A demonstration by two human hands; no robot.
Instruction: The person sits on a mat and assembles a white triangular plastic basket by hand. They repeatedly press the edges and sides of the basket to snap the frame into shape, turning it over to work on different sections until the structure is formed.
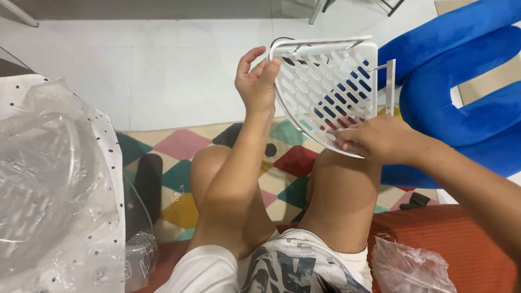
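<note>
I hold a white plastic corner shelf (325, 81) with slotted openings up in front of me, above my knees. My left hand (256, 81) grips its upper left corner, thumb on the slotted face. My right hand (377, 138) pinches the curved lower edge of the shelf. A thin white metal rail (388, 78) sticks out on the shelf's right side.
A blue plush cushion (461, 81) lies at the right. A colourful patterned rug (179, 157) covers the floor under my legs, with white tiles beyond. Clear plastic wrapping (51, 184) over a dotted white cloth lies at left. Another crumpled clear bag (410, 266) rests on the orange seat (467, 233).
</note>
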